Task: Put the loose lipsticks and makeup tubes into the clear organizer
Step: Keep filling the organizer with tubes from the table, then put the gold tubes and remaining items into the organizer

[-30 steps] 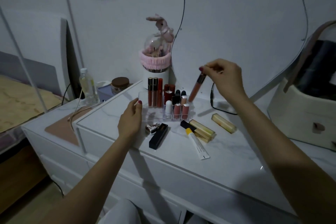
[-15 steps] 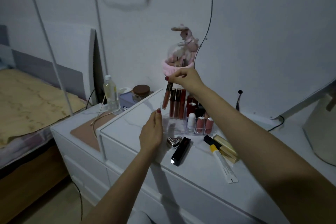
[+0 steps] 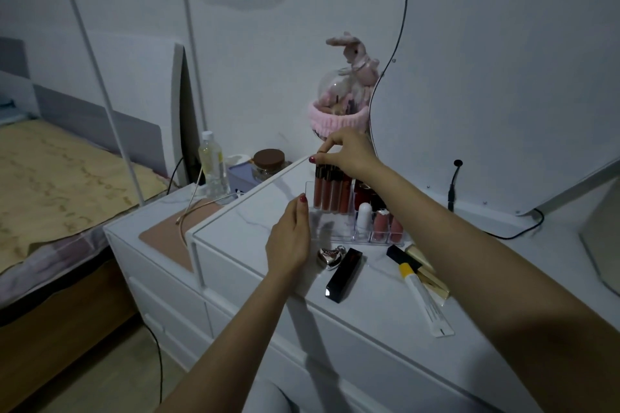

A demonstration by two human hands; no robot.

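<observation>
Presently, a lip gloss tube (image 3: 318,189) is pinched at its dark cap by the thumb and fingers of the right hand (image 3: 345,152), evidently so that it can be guided upright into the back-left row of the clear organizer (image 3: 335,228). The tube stands leftmost among similar tubes, its lower end inside the organizer; whether it is fully seated cannot be told. The left hand (image 3: 290,240) is laid flat against the organizer's left side, fingers extended and gripping nothing, judged to be steadying it against sliding on the dresser top (image 3: 255,208).

The held tube is seen to be slim, with a reddish-brown translucent body under a dark cap. In front of the organizer, still loose, are noted a black lipstick case (image 3: 345,275), a heart-shaped metallic compact (image 3: 330,255), a white tube with a yellow cap (image 3: 424,298) and gold lipstick cases (image 3: 432,273), the latter partly hidden by the right forearm. The task is judged incomplete.
</observation>
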